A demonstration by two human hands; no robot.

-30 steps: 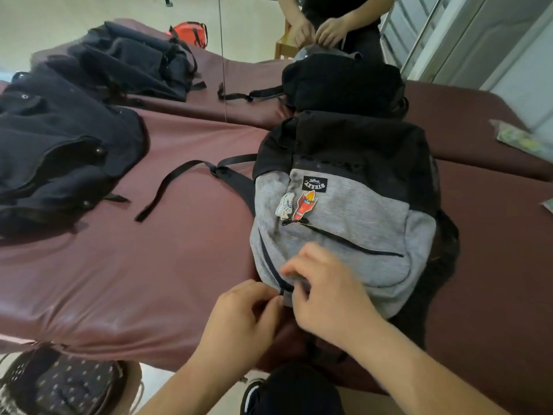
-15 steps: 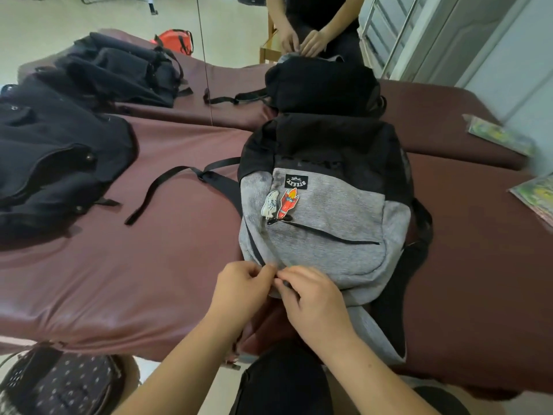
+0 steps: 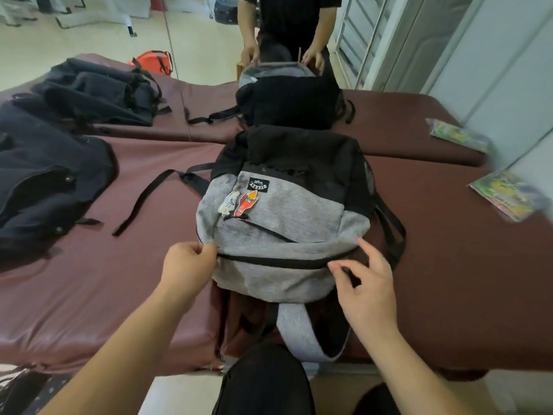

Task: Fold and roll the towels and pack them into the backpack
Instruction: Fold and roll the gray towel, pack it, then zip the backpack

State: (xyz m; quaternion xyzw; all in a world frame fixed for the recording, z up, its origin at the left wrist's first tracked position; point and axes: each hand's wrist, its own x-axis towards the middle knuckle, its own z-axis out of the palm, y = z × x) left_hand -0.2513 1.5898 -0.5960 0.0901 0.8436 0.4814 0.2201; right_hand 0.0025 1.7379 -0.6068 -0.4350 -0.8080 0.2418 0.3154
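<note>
A grey and black backpack [image 3: 287, 211] lies on the maroon padded table [image 3: 119, 289], its top end toward me. Two pins sit on its grey front. My left hand [image 3: 187, 266] pinches the grey fabric at the left end of the main zipper [image 3: 278, 262]. My right hand [image 3: 363, 284] pinches a small dark zipper pull at the right end of that zipper. The zipper line runs shut between my hands. No towel is in view.
Dark navy bags [image 3: 45, 181] lie at the left of the table. A mirror at the back reflects the table, the backpack and a person [image 3: 287, 28]. Colourful plastic packets [image 3: 505, 194] lie at the right. A dotted bag [image 3: 27, 387] sits on the floor, lower left.
My hands were together at the backpack's near end. They have moved apart: the right hand went right along the zipper, the left stayed at its left end. The view tilted up.
</note>
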